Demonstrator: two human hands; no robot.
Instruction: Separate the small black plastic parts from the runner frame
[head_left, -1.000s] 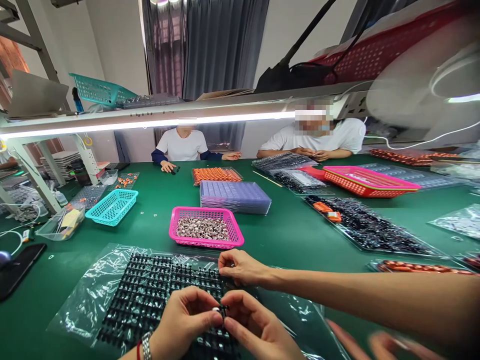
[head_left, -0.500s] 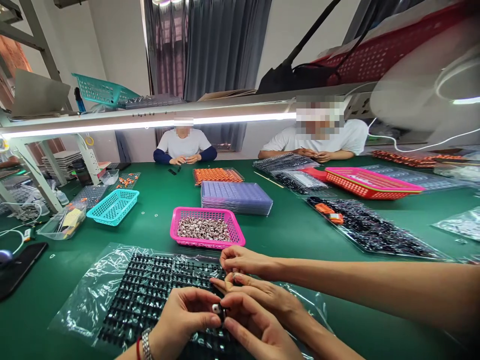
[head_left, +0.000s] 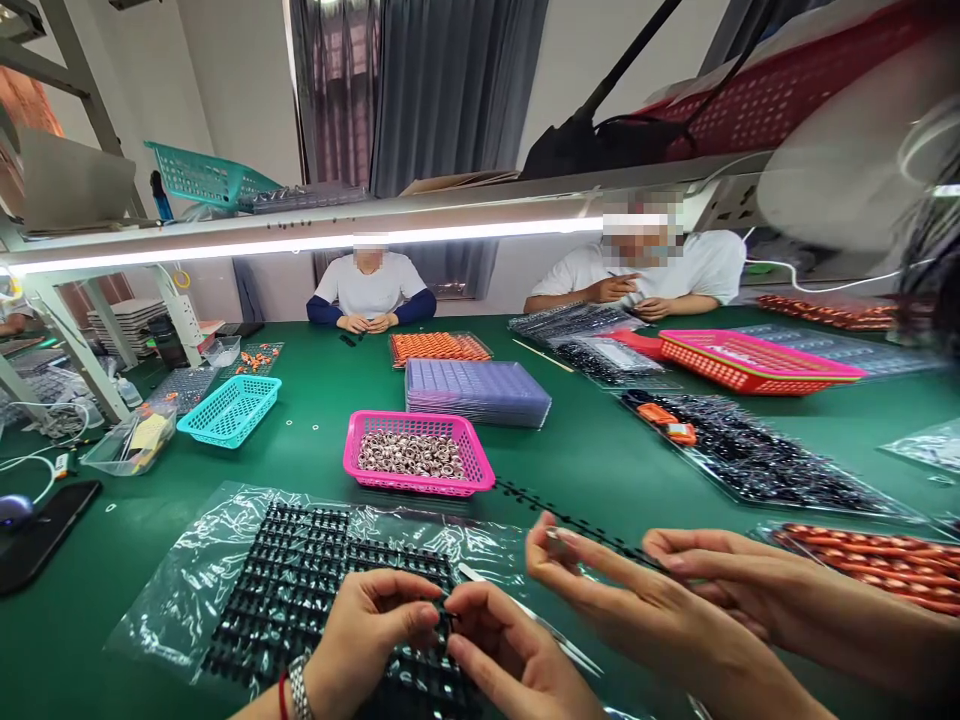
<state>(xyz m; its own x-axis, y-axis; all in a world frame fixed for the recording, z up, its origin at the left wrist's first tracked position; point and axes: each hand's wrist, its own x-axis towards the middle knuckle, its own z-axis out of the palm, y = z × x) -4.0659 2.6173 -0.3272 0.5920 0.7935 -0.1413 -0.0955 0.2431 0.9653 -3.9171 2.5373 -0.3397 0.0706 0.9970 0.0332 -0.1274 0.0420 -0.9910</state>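
Note:
My left hand (head_left: 375,635), with a metal bracelet and a red cord at the wrist, is closed in a pinch low in the middle of the view. Beside it my right hand (head_left: 517,650) pinches too, the fingertips of both nearly meeting. Between them is a small black part (head_left: 452,622), mostly hidden by the fingers. Underneath lie rows of black strips with small teeth (head_left: 300,570) on a clear plastic bag (head_left: 169,600). Silver tweezers (head_left: 559,635) rest just right of my right hand.
A co-worker's two hands (head_left: 637,590) hold a long black toothed strip (head_left: 570,520) at right. Beyond stand a pink basket (head_left: 480,465) of small metal rings, stacked clear trays (head_left: 476,390) and a turquoise basket (head_left: 225,425). A phone (head_left: 52,535) lies left; orange parts (head_left: 877,560) lie right.
The co-worker's hands have moved right, away from mine, drawing out a black strip and uncovering the tweezers. The whitish piece seen between my fingers is now out of sight.

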